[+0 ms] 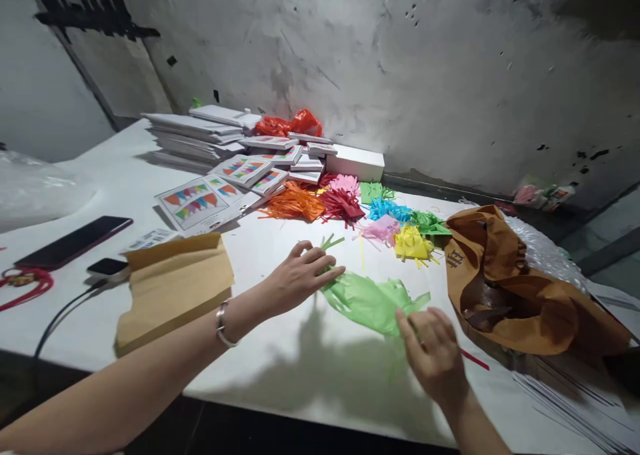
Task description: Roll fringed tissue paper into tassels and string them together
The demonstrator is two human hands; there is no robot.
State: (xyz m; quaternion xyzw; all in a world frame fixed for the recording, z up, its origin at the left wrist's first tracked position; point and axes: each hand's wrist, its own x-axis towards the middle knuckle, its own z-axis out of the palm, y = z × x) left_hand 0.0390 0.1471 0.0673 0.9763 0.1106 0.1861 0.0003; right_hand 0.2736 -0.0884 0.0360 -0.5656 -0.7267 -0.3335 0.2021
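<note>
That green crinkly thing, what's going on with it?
A person is holding the light green fringed sheet with both hands: the left hand at one end, the right hand at the other. It is spread between them over the white table. Beyond it lie colorful fringed bunches, such as an orange one and a yellow one, with printed cards farther to the left.

The green tissue paper (367, 301) spans the gap between the left hand (300, 275) and right hand (435, 355), closing it. Open white tabletop (245, 378) lies nearer the front edge and beyond the left hand, up to the orange fringe bundle (295, 203). The brown paper envelope (175, 295) obstructs leftward; bulky brown cloth (545, 315) hems in the right.
</note>
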